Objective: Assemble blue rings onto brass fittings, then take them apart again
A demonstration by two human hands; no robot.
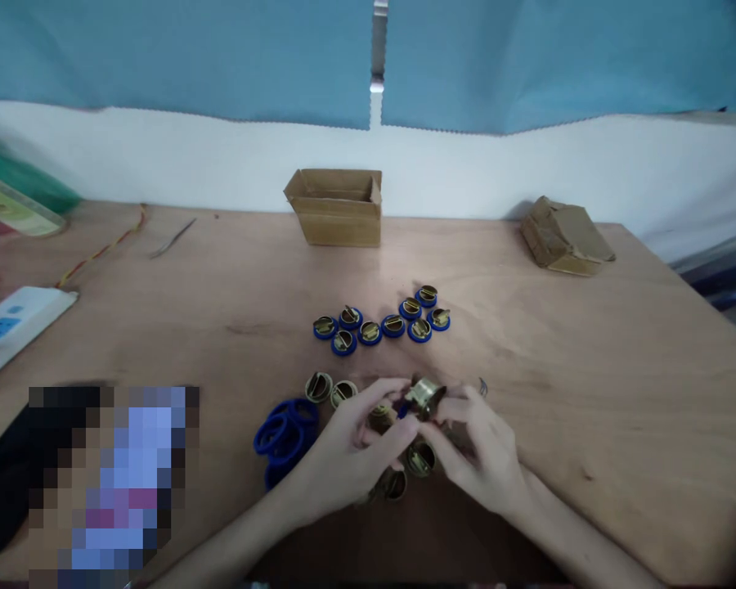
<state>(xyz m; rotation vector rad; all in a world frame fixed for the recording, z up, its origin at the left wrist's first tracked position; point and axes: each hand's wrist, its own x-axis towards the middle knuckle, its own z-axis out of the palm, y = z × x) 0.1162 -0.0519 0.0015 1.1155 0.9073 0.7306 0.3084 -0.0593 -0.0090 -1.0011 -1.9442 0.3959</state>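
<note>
My right hand (pixel 482 446) pinches a round brass-coloured metal piece (pixel 428 396), tilted up off the table. Close against it, my left hand (pixel 359 458) has its thumb and fingers closed on a blue ring (pixel 403 408), which is mostly hidden by the fingertips. Under and between the hands lie more loose brass pieces, among them one below the right fingers (pixel 420 458) and one at the left knuckles (pixel 343 394). Left of my left wrist is a pile of blue rings (pixel 285 438). Further off, several brass pieces sit in blue rings (pixel 370 332), each with a narrow bar across it.
An open cardboard box (pixel 343 222) stands at the back, and a crumpled box (pixel 564 237) at the back right. On the left are tweezers (pixel 172 239), a white power strip (pixel 30 319) with a twisted cord, and a pixelated item (pixel 128 491). A thin curved bit (pixel 482 387) lies by my right hand.
</note>
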